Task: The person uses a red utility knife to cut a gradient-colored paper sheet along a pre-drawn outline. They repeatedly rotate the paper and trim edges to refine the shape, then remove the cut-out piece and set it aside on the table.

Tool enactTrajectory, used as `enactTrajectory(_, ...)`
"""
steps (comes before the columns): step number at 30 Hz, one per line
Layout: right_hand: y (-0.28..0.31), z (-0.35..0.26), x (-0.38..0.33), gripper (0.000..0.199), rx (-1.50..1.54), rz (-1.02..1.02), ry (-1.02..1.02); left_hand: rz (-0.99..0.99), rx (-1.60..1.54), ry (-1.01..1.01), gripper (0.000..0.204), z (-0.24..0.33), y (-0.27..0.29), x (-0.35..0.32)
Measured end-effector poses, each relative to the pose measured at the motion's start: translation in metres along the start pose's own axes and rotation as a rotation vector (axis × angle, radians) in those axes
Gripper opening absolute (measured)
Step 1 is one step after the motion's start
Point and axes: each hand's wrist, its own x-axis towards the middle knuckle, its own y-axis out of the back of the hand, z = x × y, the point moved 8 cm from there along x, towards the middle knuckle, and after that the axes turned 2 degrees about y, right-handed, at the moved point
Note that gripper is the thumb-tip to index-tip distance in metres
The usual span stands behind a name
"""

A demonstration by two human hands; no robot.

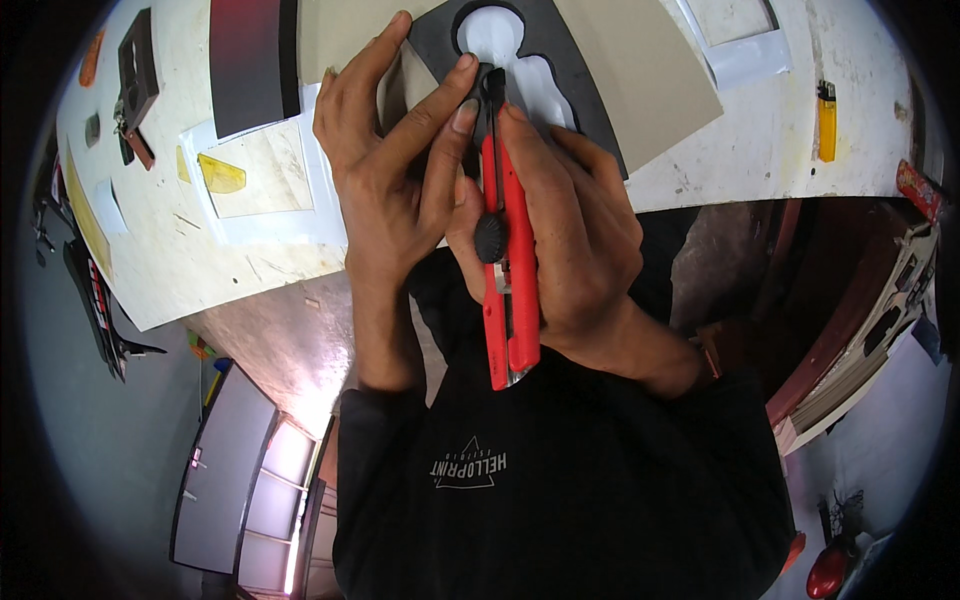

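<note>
Head view: looking straight down over a white worktable (700, 170), with the person's dark shirt filling the near part of the picture.
Right hand (575, 245): closed in a firm grip round a red utility knife (510, 290), thumb by its black wheel; the blade tip points far, at the dark sheet.
Left hand (395, 170): open and spread flat, fingers (445, 105) pressing on the sheet just left of the blade; it grips nothing.
Work piece: a dark grey sheet (590, 95) lying on a beige board (650, 90) at the far middle of the table.
Done so far: a keyhole-shaped opening (510, 55), round at the far end and widening nearer, already shows white through the sheet.
Left to do: the blade tip sits at the opening's near left edge, so I judge that trimming of that edge is in hand; whether the outline is cut all round I cannot tell, since the hands hide its near part.
Around: a yellow lighter (827, 120) far right; a red-and-black panel (250, 60) far left; a yellow scrap (220, 175) on a clear sheet to the left.
</note>
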Motion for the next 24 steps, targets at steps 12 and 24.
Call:
enactTrajectory(12, -0.002, 0.003, -0.004, 0.046, 0.072, -0.052, 0.04, 0.009, -0.061, 0.035, 0.027, 0.0, -0.002, -0.001)
enactTrajectory(24, 0.009, 0.007, 0.007, 0.049, 0.081, -0.071, 0.034, 0.0, -0.062, 0.011, 0.027, -0.005, -0.002, -0.002)
